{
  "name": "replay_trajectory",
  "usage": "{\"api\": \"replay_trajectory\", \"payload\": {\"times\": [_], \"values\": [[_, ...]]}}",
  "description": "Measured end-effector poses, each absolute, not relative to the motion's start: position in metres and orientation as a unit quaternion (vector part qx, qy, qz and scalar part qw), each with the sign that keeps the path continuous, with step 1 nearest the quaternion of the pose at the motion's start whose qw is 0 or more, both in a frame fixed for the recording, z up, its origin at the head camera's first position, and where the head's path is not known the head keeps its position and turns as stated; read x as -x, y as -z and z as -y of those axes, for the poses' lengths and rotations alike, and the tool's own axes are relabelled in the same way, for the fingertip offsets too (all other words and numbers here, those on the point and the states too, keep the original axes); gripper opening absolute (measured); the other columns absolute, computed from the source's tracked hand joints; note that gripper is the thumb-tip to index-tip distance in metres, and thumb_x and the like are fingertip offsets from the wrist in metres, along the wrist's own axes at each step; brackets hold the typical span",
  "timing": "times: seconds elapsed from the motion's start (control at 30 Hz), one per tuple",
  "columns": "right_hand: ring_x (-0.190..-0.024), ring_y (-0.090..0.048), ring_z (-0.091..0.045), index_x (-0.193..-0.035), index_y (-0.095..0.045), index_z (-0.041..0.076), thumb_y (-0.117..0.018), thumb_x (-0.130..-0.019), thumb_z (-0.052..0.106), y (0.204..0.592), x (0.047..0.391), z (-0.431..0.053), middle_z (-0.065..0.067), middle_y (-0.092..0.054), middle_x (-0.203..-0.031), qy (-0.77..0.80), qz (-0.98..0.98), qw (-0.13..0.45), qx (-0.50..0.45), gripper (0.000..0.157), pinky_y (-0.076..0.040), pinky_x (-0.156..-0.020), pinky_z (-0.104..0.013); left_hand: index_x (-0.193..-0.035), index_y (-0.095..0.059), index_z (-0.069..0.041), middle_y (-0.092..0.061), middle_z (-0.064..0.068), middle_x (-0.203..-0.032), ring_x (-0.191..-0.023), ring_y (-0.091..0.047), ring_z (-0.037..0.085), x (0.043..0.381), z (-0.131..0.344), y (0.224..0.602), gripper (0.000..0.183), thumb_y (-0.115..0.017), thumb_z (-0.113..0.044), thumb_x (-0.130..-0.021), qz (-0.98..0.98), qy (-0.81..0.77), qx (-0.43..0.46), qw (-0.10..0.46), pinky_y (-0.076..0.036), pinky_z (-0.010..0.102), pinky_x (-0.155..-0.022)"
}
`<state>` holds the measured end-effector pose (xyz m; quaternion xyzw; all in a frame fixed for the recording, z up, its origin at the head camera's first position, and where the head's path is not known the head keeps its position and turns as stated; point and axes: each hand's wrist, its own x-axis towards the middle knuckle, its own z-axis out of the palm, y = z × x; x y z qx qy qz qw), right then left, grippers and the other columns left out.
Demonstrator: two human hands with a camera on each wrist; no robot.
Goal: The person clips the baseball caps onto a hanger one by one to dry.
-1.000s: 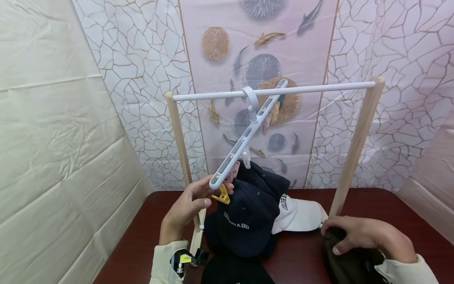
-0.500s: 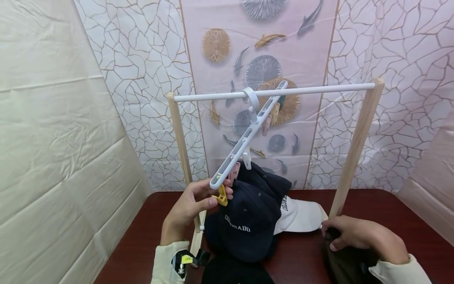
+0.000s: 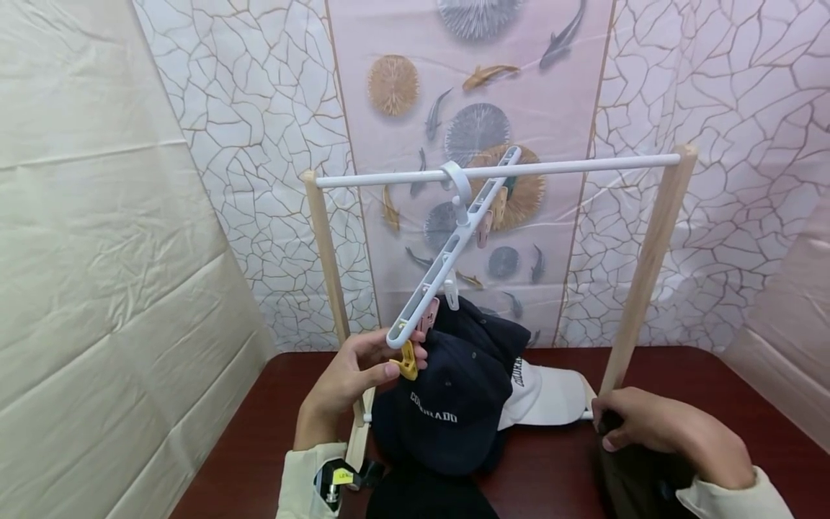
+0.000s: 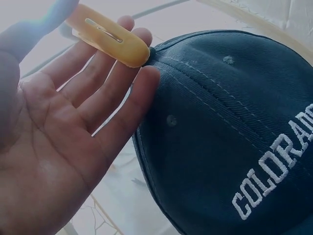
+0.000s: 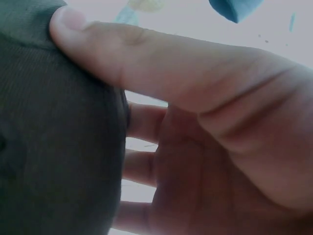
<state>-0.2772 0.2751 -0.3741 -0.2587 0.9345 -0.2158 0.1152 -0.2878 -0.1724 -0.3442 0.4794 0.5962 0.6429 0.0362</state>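
My left hand pinches a yellow clip at the near end of a pale clip hanger. Thumb and forefinger are at the clip in the left wrist view, while the other fingers stay fairly straight beside a navy cap lettered COLORADO. That cap hangs beneath the hanger's near half, by a pink clip. At the lower right, my right hand grips a dark olive-brown cap, thumb on one side and fingers behind it, as the right wrist view shows.
The hanger hooks over a white rod between two wooden posts. A white cap lies behind the navy one. A black cap sits at the near edge of view on the dark red table. More clips hang farther back.
My left thumb has closed onto the yellow clip, which has turned a little. The right fingers and thumb have drawn closer together on the olive-brown cap, and it has shifted slightly.
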Motion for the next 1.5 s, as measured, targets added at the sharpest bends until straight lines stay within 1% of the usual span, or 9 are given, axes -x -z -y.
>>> {"api": "replay_trajectory", "payload": {"times": [0.1,0.23,0.43,0.5,0.7,0.77,0.93,1.2,1.5], "values": [[-0.074,-0.046,0.001,-0.082,-0.063,0.015,-0.087,-0.082,0.008,0.372,0.274,-0.276,0.010,-0.055,-0.081,0.207,-0.932,0.087,0.286,0.025,-0.041,-0.065,-0.024,-0.145,-0.052,0.012,-0.075,0.004,-0.124,-0.117,-0.072,0.018,0.288,0.172,0.344,0.054,-0.066,-0.022,-0.106,-0.600,-0.641,-0.478,0.036,-0.055,0.032,-0.102],[-0.071,-0.044,0.001,-0.080,-0.063,0.016,-0.086,-0.083,0.010,0.368,0.271,-0.273,0.011,-0.054,-0.078,0.206,-0.931,0.069,0.293,0.024,-0.040,-0.062,-0.024,-0.144,-0.053,0.011,-0.075,0.004,-0.124,-0.116,-0.072,0.018,0.288,0.170,0.344,0.053,-0.067,-0.023,-0.106,-0.603,-0.640,-0.475,0.036,-0.055,0.032,-0.101],[-0.073,-0.046,0.001,-0.090,-0.070,0.013,-0.086,-0.086,0.012,0.360,0.268,-0.268,0.011,-0.058,-0.082,0.185,-0.939,0.060,0.285,0.016,-0.042,-0.063,-0.025,-0.144,-0.053,0.012,-0.075,0.004,-0.123,-0.115,-0.072,0.018,0.288,0.169,0.344,0.052,-0.066,-0.021,-0.106,-0.600,-0.641,-0.478,0.037,-0.056,0.031,-0.100],[-0.072,-0.045,0.001,-0.090,-0.071,0.014,-0.086,-0.086,0.014,0.358,0.266,-0.267,0.013,-0.058,-0.081,0.176,-0.938,0.040,0.296,0.015,-0.041,-0.063,-0.025,-0.144,-0.053,0.012,-0.075,0.004,-0.124,-0.116,-0.072,0.018,0.288,0.168,0.343,0.052,-0.066,-0.021,-0.105,-0.598,-0.642,-0.479,0.038,-0.056,0.032,-0.100],[-0.074,-0.044,0.002,-0.086,-0.065,0.021,-0.086,-0.087,0.020,0.349,0.260,-0.264,0.017,-0.055,-0.080,0.156,-0.930,-0.030,0.331,0.021,-0.039,-0.063,-0.026,-0.144,-0.053,0.012,-0.075,0.004,-0.123,-0.115,-0.072,0.018,0.288,0.167,0.341,0.052,-0.067,-0.020,-0.105,-0.600,-0.640,-0.479,0.037,-0.056,0.033,-0.101],[-0.076,-0.045,0.002,-0.087,-0.064,0.024,-0.085,-0.088,0.024,0.346,0.257,-0.262,0.019,-0.055,-0.082,0.145,-0.932,-0.038,0.329,0.021,-0.040,-0.065,-0.027,-0.143,-0.053,0.012,-0.075,0.003,-0.123,-0.114,-0.072,0.018,0.288,0.167,0.341,0.052,-0.067,-0.020,-0.105,-0.603,-0.638,-0.478,0.036,-0.056,0.034,-0.101],[-0.080,-0.047,0.000,-0.089,-0.063,0.027,-0.083,-0.090,0.029,0.343,0.255,-0.258,0.019,-0.054,-0.086,0.130,-0.932,-0.059,0.334,0.020,-0.042,-0.068,-0.029,-0.142,-0.054,0.011,-0.075,0.003,-0.122,-0.113,-0.073,0.018,0.288,0.166,0.342,0.050,-0.067,-0.019,-0.105,-0.608,-0.636,-0.475,0.032,-0.056,0.034,-0.102],[-0.080,-0.048,0.005,-0.089,-0.064,0.027,-0.085,-0.089,0.025,0.347,0.255,-0.252,0.022,-0.053,-0.088,0.155,-0.896,-0.118,0.399,0.021,-0.044,-0.064,-0.026,-0.136,-0.053,0.018,-0.075,0.002,-0.121,-0.115,-0.071,0.015,0.286,0.165,0.347,0.044,-0.064,-0.012,-0.105,-0.608,-0.642,-0.466,0.033,-0.055,0.029,-0.102],[-0.081,-0.050,0.007,-0.096,-0.064,0.032,-0.083,-0.093,0.027,0.339,0.248,-0.242,0.025,-0.055,-0.091,0.175,-0.885,-0.161,0.400,0.019,-0.046,-0.065,-0.024,-0.136,-0.054,0.019,-0.076,0.000,-0.120,-0.114,-0.073,0.016,0.285,0.165,0.346,0.045,-0.064,-0.015,-0.107,-0.612,-0.635,-0.471,0.028,-0.055,0.032,-0.103]]}}
